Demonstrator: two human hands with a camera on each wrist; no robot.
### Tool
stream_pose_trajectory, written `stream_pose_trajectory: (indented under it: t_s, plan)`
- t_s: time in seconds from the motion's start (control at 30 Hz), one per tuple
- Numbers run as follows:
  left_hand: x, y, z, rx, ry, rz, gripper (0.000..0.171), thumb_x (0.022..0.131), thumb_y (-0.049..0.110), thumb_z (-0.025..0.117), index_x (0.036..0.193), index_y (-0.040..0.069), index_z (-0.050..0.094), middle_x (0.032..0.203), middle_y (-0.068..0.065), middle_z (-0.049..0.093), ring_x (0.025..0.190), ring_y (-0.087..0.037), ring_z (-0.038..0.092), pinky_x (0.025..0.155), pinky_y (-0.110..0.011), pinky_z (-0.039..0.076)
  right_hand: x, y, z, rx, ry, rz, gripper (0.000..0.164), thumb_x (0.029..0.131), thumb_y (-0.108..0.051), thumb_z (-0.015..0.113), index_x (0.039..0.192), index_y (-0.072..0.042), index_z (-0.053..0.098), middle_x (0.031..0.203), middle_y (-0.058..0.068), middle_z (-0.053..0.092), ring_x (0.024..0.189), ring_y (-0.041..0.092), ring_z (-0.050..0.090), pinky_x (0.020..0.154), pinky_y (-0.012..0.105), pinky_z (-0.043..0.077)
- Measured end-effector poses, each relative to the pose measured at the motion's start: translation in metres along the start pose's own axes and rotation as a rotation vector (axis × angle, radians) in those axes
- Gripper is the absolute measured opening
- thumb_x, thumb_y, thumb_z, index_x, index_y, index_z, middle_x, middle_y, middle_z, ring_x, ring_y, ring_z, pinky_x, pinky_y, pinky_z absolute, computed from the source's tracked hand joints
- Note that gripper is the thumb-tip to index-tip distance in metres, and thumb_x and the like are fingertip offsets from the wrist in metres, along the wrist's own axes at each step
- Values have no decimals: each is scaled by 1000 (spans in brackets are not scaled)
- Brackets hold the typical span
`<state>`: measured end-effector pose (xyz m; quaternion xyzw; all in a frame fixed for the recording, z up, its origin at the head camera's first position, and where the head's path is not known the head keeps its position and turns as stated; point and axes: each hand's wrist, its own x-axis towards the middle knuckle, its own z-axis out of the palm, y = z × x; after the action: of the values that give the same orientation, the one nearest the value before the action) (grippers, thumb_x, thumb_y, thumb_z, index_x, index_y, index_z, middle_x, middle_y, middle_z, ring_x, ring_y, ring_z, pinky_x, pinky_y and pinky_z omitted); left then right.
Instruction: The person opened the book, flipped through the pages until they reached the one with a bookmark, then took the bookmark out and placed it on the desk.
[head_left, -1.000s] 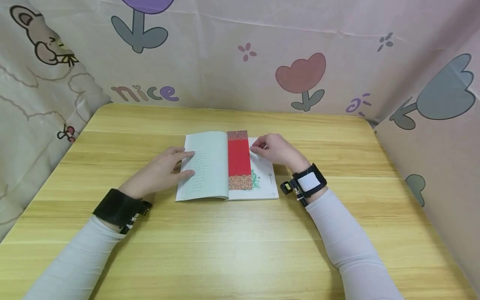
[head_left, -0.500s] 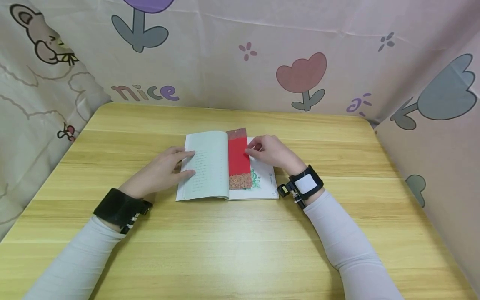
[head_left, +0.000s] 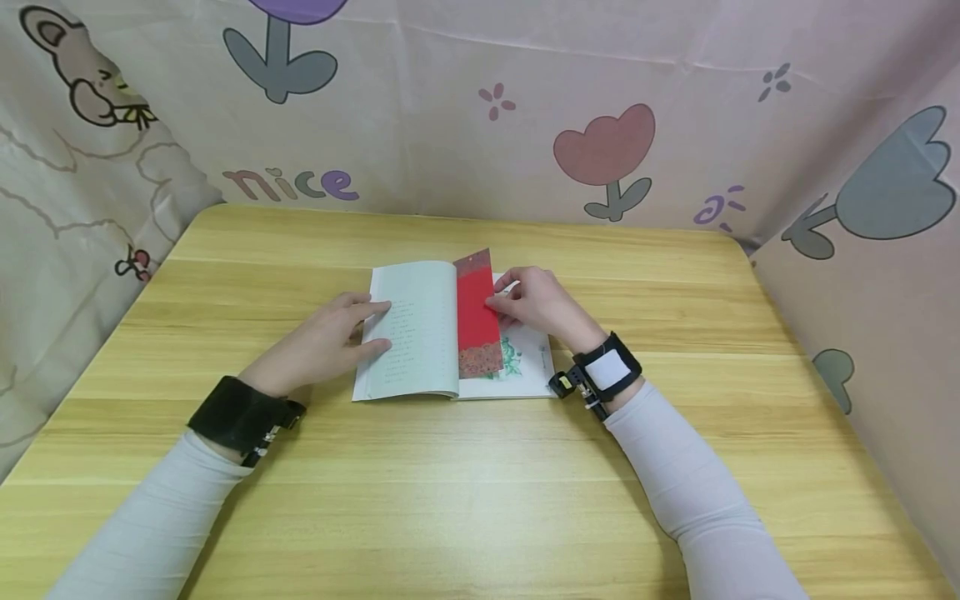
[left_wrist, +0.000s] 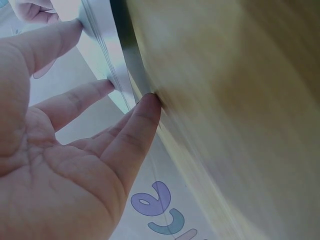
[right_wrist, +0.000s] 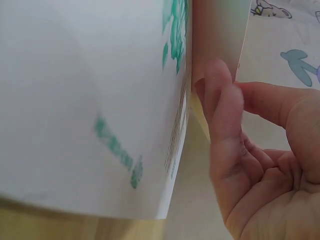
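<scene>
An open book (head_left: 416, 333) lies on the table, its pale green left page printed with lines of small text. Fingers and thumb spread, my left hand (head_left: 322, 342) presses on that page's outer edge; the left wrist view has the fingertips at the stacked page edges. A long red card (head_left: 476, 308) with patterned bands at both ends stands along the book's fold, over the white right page (head_left: 536, 367) with its green drawing. My right hand (head_left: 543, 304) pinches the card's right edge between thumb and fingers. In the right wrist view, the card's back (right_wrist: 217, 30) looks pinkish and plain.
The wooden table (head_left: 450, 492) extends round the book on all sides. A patterned cloth (head_left: 435, 125) with flowers and the word "nice" hangs behind and at both sides. Each wrist wears a black strap (head_left: 236, 421) with a small camera.
My right hand has moved left and taken hold of the red card's right edge. The card is now tilted, its top end raised and turned slightly. The left hand has stayed put.
</scene>
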<state>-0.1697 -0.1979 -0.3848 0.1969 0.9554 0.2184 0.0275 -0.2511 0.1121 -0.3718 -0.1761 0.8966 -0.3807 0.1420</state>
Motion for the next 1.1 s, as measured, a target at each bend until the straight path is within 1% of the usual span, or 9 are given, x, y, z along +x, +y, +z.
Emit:
stream_pose_trajectory:
  t_s: [0.13,0.3,0.43,0.67,0.8,1.1]
  plan:
    - [0,0,-1,-5,-4,1,63,91,34,66,144,5,47,142,-26,37,105,-31,51,90,-48,46,0,-2,1,59,-5,14,31,89,-22,70,112,-5,59,80,7,67,64,18,68,62,30,57]
    - [-1,1,-2,-3,-21,3,63,92,34,64,144,4,46,142,-27,36,107,-33,49,91,-50,45,0,-2,2,94,-6,25,31,89,-20,70,113,-4,57,80,8,67,63,18,68,60,30,57]
    - [-1,0,-1,6,-22,5,63,92,35,64,144,4,46,142,-27,36,109,-33,48,91,-50,45,0,-2,2,102,-1,37,31,90,-20,69,113,-4,57,81,9,67,63,19,68,61,30,57]
    - [-1,1,-1,4,-17,9,63,92,36,64,144,4,46,142,-26,37,109,-32,48,91,-49,45,-1,-3,-1,124,19,83,32,90,-20,69,115,-5,56,82,9,67,64,23,68,62,32,57]
    - [-1,1,-2,1,-22,6,63,92,35,64,144,4,46,142,-26,37,111,-33,47,92,-50,44,-2,-3,-3,138,28,86,33,90,-19,69,116,-4,56,81,10,68,64,24,68,62,34,57]
    - [-1,2,-2,4,-16,11,63,92,34,65,144,4,46,141,-27,37,116,-36,46,94,-52,42,-5,-2,-12,130,37,77,37,90,-19,69,120,-3,55,79,11,68,66,27,68,64,36,57]
